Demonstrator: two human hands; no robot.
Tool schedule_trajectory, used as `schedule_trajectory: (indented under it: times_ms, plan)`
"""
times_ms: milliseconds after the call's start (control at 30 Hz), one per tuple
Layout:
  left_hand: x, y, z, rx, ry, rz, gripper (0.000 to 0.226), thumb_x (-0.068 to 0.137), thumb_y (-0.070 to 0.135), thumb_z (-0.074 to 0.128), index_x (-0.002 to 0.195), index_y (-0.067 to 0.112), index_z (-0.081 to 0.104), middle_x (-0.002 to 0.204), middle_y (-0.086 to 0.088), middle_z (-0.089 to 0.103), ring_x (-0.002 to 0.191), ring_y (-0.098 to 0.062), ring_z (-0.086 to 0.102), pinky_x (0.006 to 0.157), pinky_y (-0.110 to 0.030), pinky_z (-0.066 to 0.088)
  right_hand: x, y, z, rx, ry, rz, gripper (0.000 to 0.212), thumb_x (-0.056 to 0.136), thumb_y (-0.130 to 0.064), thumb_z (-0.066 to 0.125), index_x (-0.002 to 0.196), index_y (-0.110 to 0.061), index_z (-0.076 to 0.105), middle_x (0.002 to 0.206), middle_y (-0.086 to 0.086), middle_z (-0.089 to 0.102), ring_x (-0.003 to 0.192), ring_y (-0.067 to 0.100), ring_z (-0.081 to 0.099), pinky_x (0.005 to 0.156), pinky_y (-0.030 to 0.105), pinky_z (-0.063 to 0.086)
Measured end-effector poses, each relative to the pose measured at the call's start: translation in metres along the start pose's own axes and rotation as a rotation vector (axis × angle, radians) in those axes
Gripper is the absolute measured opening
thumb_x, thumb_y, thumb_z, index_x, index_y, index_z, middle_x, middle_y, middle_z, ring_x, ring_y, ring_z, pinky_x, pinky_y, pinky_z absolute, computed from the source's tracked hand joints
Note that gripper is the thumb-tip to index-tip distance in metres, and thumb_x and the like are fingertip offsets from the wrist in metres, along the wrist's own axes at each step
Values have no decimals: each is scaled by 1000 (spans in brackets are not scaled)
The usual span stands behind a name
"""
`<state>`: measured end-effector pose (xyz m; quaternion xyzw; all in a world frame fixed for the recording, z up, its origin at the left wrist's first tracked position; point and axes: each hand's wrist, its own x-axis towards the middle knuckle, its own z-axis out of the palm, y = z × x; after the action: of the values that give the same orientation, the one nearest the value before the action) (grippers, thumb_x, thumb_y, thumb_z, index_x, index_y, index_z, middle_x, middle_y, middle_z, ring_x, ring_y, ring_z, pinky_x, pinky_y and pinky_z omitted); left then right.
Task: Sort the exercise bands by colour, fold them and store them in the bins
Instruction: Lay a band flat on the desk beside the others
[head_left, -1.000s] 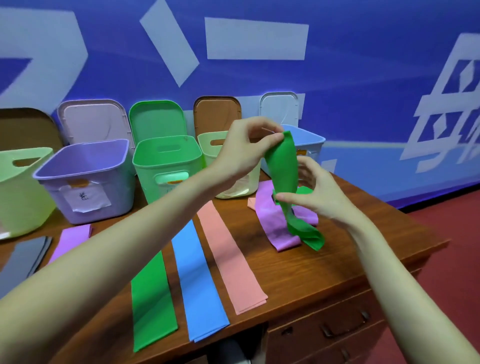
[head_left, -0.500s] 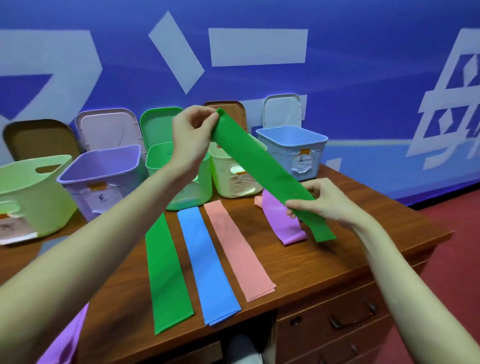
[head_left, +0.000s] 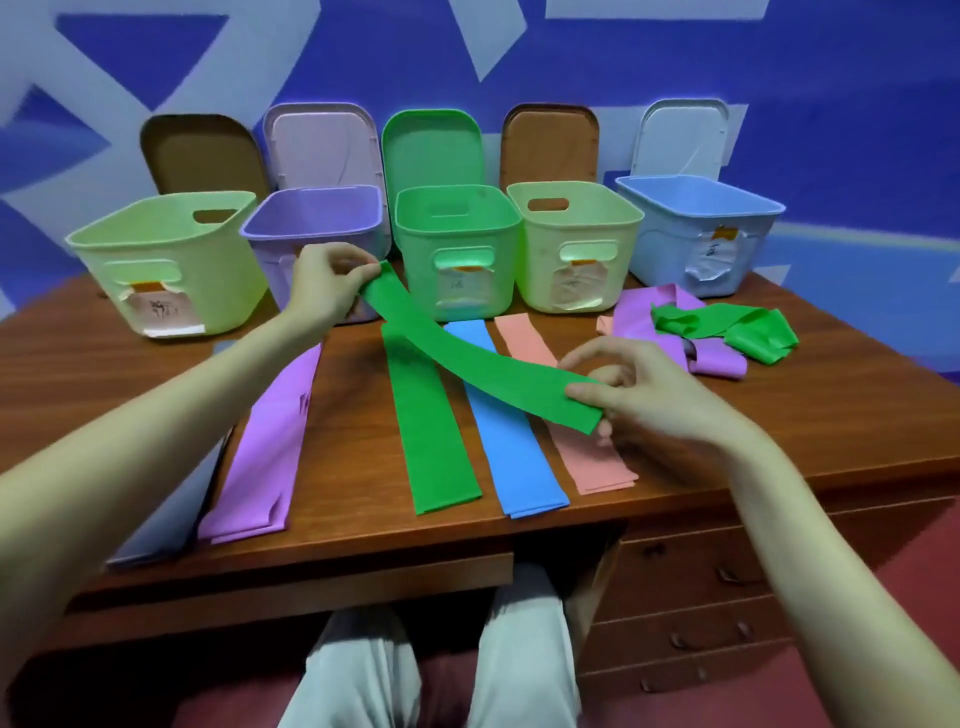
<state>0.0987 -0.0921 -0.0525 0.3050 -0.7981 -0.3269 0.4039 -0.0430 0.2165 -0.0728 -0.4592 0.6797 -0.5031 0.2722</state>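
A green band (head_left: 467, 358) stretches diagonally above the table between both hands. My left hand (head_left: 327, 280) pinches its far end in front of the purple bin (head_left: 311, 213). My right hand (head_left: 639, 389) pinches its near end over the pink band (head_left: 587, 452). Flat on the table lie a purple band (head_left: 270, 441), a green band (head_left: 431, 441) and a blue band (head_left: 514, 457). A loose heap at the right holds a crumpled green band (head_left: 737, 330) and a purple band (head_left: 649, 317). The green bin (head_left: 457, 213) stands at the centre back.
Two pale yellow-green bins (head_left: 156, 228) (head_left: 571, 208) and a light blue bin (head_left: 696, 202) stand in the back row, with lids leaning on the blue wall. A grey band (head_left: 171, 514) lies at the table's left front edge. Drawers (head_left: 691, 597) sit under the table's right side.
Both hands have lowered the green band towards the table and carried it left, now over the flat bands. The camera has tilted down and shifted, showing the whole bin row.
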Motion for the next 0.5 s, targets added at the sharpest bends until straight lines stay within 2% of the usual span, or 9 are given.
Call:
schedule_trajectory:
  times_ms: [33,100,233,333,433,500]
  plan:
    - [0,-8,-3,-3,-7,-34,16,88,12,64,97,0,69,79,-14,65,41,-5,56,46,-21,51,-1,-3,10,29,6,10,17,88,-4,61,104,-8,57,59,9,61,42,18,50,47,30,44]
    - [0,-20,-5,-18,-28,-76,17,89,9,63,98,-5,66,71,-15,62,36,-4,56,41,-16,49,-1,-9,27,32,21,2,14,89,-4,61,101,-9,57,61,14,60,41,18,50,48,31,45]
    - [4,-39,2,-29,-80,-112,13,91,-2,54,100,-8,61,73,-17,61,37,-3,58,41,-14,48,-5,-15,64,-14,27,-16,2,90,-5,60,90,-4,61,49,0,59,40,9,52,47,22,44]
    - [9,-45,10,14,-91,-85,14,90,0,55,99,-8,63,64,-6,59,36,-1,55,42,-15,48,-9,-10,91,-8,85,14,5,89,-4,60,86,-2,62,44,-2,55,41,6,55,57,27,50]
    - [15,-47,16,90,-85,-26,9,87,5,61,91,1,67,70,-4,63,38,-1,53,42,-13,43,-11,-8,109,-46,115,55,9,89,-6,62,80,-9,62,41,-2,54,45,7,58,49,20,41]
    - [19,-46,20,128,-82,-1,7,85,8,63,88,7,70,79,-5,68,50,-7,59,49,-15,45,-12,-9,117,-92,141,79,11,87,-9,64,77,-13,61,45,0,59,43,5,58,41,13,34]
